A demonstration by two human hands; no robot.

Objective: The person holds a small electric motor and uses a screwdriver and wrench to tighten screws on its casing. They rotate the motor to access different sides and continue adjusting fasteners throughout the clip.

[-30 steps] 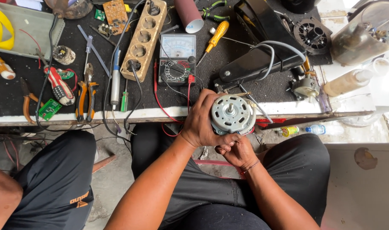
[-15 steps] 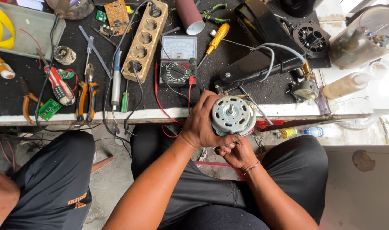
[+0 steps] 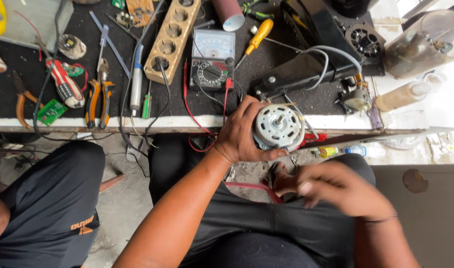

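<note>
Covering workbench [image 3: 18, 124]: black mat [image 3: 187, 101], scattered tools; concrete floor [image 3: 122, 208] below.

Bench, black mat: analog multimeter [image 3: 213, 58] w/ red + black leads, wooden multi-socket strip [image 3: 169, 39] to its left, yellow-handled screwdriver [image 3: 257, 37] to its right. Left side: orange-handled pliers [image 3: 99, 98], blue-grip soldering iron [image 3: 136, 85], small green PCB [image 3: 51, 111] near the front edge. Far right: clear jar [image 3: 424, 42], squeeze bottle [image 3: 405, 95] lying on its side.

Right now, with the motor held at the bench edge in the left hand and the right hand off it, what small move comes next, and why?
Probably bring the right hand back up to the round silver motor. The left hand grips it alone at the edge of the workbench, shaft end facing up, while the right hand hangs blurred and empty below. A second hand would steady the motor.
</note>
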